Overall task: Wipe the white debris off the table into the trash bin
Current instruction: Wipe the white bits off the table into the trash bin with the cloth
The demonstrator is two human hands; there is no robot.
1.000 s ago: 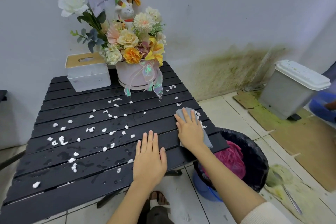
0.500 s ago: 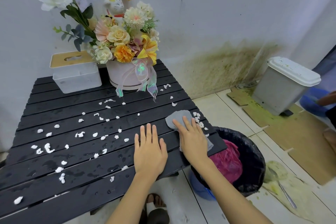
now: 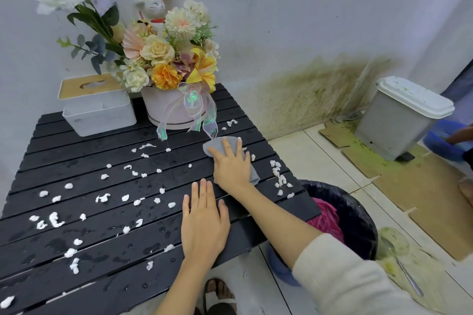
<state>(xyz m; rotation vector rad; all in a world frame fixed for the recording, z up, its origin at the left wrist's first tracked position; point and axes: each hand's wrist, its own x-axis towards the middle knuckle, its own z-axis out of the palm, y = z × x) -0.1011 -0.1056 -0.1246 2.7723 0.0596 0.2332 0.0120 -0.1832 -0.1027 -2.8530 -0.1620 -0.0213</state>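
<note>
Debris (image 3: 102,198): white crumbs, soft-looking, irregular, some clumped, scattered across most of my black slatted table (image 3: 76,276), which shows wet beads between them. Nearest entries: loose bits by the front edge, just left of my left hand (image 3: 204,227), which lies flat, fingers extended, holding nothing, bracing the top. Risk, as I judge it: that palm sits in the path of any sweep from the left, so crumbs could pile against it or drop off the front edge onto the floor by my sandal (image 3: 220,296). The slat gaps are another likely loss; small pieces pushed across them may fall through, and damp ones may smear or stick instead of rolling. Right of that, below the table's right edge, stands the bin (image 3: 358,215), black-lined, with something pink inside; it covers only part of that edge, so a stroke aimed too far back would probably miss it. Further back: a gathered line of debris near the right edge, just above the bin. Beside it my right hand (image 3: 231,166) presses flat on the grey cloth (image 3: 217,144), fingers spread, not closed round it; an unpinned corner could fold and skip crumbs. Farthest: a few crumbs by the flower box (image 3: 174,112), whose ribbon tails hang close to the cloth and might snag.
</note>
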